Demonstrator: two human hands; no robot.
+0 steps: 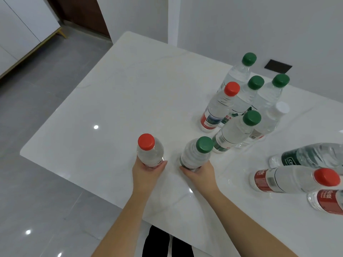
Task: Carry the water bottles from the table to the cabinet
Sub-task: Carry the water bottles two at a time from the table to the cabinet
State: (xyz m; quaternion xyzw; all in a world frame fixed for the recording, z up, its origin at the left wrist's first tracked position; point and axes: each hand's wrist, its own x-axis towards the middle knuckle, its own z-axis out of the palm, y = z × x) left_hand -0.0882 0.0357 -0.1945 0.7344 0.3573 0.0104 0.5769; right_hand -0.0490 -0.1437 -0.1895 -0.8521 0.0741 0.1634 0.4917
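White marble-look table fills most of the view, and over its near edge the person holds two water bottles. The left hand is wrapped round the lower body of a red-capped bottle, with fingers and thumb curled about it. Just to the right, the right hand grasps the lower body of a green-capped bottle in the same way. Both bottles are roughly upright, the green-capped one leaning a little to the right. The hands hide their bases, so it cannot be told whether they touch the tabletop. Farther back and to the right, a cluster of standing bottles is packed close together on the table: four with green caps, one with a red cap and one with a white cap. At the near right edge, three lying bottles rest on their sides, one with a green label and two with red labels. A white cabinet stands at the far left, across a grey tiled floor and well apart from the table.
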